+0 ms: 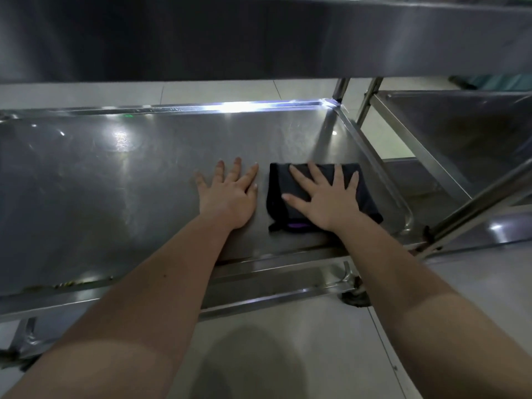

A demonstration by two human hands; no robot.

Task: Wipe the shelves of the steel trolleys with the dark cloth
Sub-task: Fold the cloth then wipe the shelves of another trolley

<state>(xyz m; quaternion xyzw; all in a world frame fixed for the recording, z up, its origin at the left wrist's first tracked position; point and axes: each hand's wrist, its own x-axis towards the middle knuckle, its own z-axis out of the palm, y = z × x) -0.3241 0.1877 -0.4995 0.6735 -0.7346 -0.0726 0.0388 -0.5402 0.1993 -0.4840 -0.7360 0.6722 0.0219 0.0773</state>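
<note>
So, head cam, only view we get: right hand (325, 197) lies flat on the dark cloth (278, 180), fingers straight and spread. It's pressing the cloth down on the shelf (115, 182), not gripping it. Cloth is folded into a rough square and sits right under that palm, just beside the left hand (230, 194) on its right. Left hand is flat too, fingers splayed on bare steel w/ nothing under it. Prob bracing, imo.

How I'd do this step:
- keep the palm flat so the whole fold stays in contact. Curl the fingers and it'll prob bunch up.
- corner and raised rim (383, 174) are just right of the right hand. I'd push the cloth edge into that corner first, since that's usually where grime collects.
- then long overlapping strokes leftward. There's lots of shelf left of the left hand, so that hand has to lift out of the way or it just leaves prints.
- upper shelf (259, 38) hangs above both hands, so keep forearms low.

Can't tell from this if the surface is clean yet, glare hides it. The 2nd trolley (460, 125), off to the right of the right hand, looks untouched, so I'd guess plenty is left.
</note>
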